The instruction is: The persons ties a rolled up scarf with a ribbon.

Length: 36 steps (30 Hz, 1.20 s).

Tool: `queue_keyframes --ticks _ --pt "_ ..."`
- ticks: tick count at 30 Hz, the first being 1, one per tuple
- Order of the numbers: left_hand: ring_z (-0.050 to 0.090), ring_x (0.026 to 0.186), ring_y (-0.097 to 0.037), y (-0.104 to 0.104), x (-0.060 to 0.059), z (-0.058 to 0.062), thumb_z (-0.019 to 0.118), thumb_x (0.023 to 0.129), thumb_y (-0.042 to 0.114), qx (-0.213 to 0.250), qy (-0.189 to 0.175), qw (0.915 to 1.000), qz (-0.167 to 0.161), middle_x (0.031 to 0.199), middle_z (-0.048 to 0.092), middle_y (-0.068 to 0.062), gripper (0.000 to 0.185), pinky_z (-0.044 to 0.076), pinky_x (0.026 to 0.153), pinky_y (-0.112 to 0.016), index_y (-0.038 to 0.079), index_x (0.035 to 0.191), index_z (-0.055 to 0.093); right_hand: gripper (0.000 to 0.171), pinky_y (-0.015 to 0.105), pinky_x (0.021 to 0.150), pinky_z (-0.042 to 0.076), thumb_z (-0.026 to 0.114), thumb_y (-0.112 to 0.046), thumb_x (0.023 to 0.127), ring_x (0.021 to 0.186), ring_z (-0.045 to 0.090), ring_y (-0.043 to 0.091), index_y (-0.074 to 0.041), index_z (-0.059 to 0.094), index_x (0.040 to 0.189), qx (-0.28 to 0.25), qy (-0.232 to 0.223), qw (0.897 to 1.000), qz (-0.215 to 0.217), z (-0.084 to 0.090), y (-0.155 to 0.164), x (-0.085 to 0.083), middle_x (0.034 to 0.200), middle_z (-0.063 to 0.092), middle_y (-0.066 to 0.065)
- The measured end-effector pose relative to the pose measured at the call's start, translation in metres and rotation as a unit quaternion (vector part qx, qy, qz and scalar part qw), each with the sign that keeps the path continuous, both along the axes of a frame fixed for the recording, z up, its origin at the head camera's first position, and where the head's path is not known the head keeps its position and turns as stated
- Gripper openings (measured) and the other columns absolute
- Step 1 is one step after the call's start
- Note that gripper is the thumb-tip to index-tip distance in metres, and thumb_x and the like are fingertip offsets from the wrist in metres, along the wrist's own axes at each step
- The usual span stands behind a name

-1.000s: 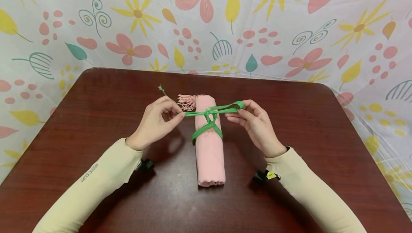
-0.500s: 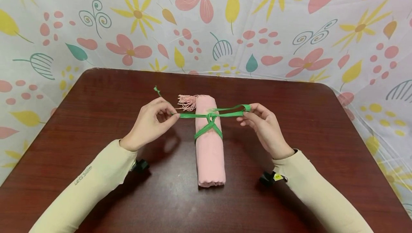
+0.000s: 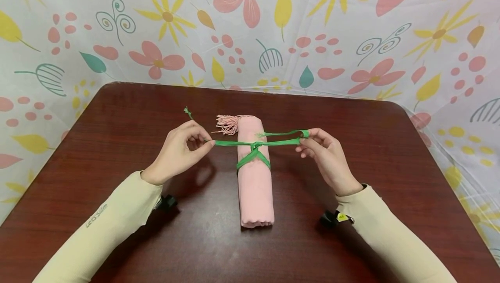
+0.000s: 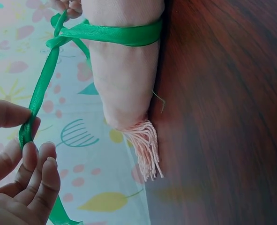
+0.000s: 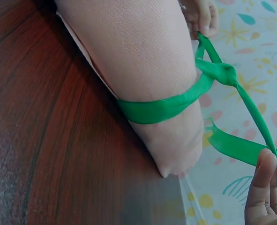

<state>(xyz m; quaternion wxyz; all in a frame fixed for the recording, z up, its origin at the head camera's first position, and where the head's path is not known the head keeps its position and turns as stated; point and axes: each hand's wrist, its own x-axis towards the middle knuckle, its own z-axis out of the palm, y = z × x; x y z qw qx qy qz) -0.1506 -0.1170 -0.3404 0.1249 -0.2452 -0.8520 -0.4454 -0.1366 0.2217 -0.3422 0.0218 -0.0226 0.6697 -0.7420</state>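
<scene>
A rolled pink cloth with a pink tassel at its far end lies lengthwise on the table. Around it runs a green ribbon, crossed and knotted on top. My left hand pinches one ribbon length between thumb and fingertips, left of the roll; a frayed tail sticks up behind that hand. To the right, my right hand pinches the other length, whose frayed end loops back toward the roll. Between both hands the ribbon is stretched nearly straight. In the right wrist view the knot stands off the cloth.
The dark reddish-brown table carries the roll near its middle. A floral-printed white cloth hangs behind and beside the table. Small black wrist devices sit under both cream sleeves.
Both hands have moved apart, left hand leftward and right hand rightward, and slightly nearer the camera. The ribbon loops at the crossing have drawn in to a smaller knot.
</scene>
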Motion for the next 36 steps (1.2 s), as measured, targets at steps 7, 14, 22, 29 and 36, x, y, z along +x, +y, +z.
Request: queue_keyframes --ticks 7,14,22,29,36 --pt "0.053 0.070 -0.006 -0.001 0.000 -0.002 0.072 0.082 0.013 -0.008 -0.002 1.0000 -0.002 0.079 0.056 0.007 0.007 0.048 0.063 -0.027 0.017 0.078 0.068 0.009 0.022 0.066 0.052 0.060 -0.005 0.092 0.071 0.066 0.012 0.000 0.055 0.098 -0.006 -0.002 1.000 0.000 0.001 0.003 0.001 0.081 0.065 0.000" --pt "0.053 0.070 -0.006 -0.002 0.000 -0.004 0.072 0.082 0.013 -0.013 -0.006 0.9999 -0.006 0.079 0.056 0.007 0.007 0.048 0.064 -0.026 0.018 0.078 0.068 0.009 0.021 0.065 0.052 0.061 -0.005 0.092 0.071 0.065 0.011 -0.001 0.056 0.098 0.002 -0.002 1.000 0.000 -0.001 0.006 0.001 0.080 0.064 0.000" --pt "0.053 0.070 -0.008 -0.006 0.000 -0.005 0.071 0.084 0.013 -0.024 -0.007 0.9996 -0.014 0.079 0.055 0.005 0.007 0.047 0.064 -0.027 0.018 0.079 0.068 0.011 0.021 0.065 0.052 0.062 -0.007 0.092 0.071 0.066 0.011 -0.002 0.056 0.099 0.005 -0.001 1.000 0.002 -0.002 0.012 0.002 0.082 0.065 0.002" --pt "0.052 0.070 -0.009 -0.008 0.000 -0.005 0.071 0.085 0.015 -0.042 -0.013 0.9989 -0.017 0.080 0.054 0.004 0.006 0.046 0.065 -0.028 0.018 0.080 0.068 0.009 0.021 0.066 0.052 0.062 -0.007 0.092 0.071 0.065 0.011 -0.003 0.056 0.098 0.012 -0.004 1.000 0.002 -0.002 0.017 0.003 0.082 0.064 0.002" --pt "0.052 0.071 -0.010 -0.010 0.002 -0.004 0.071 0.085 0.016 -0.051 -0.017 0.9984 -0.015 0.080 0.054 0.004 0.005 0.045 0.066 -0.028 0.017 0.081 0.068 0.015 0.021 0.066 0.053 0.063 -0.008 0.092 0.072 0.066 0.011 0.000 0.055 0.101 0.021 -0.002 1.000 0.004 -0.003 0.021 0.005 0.083 0.065 0.001"
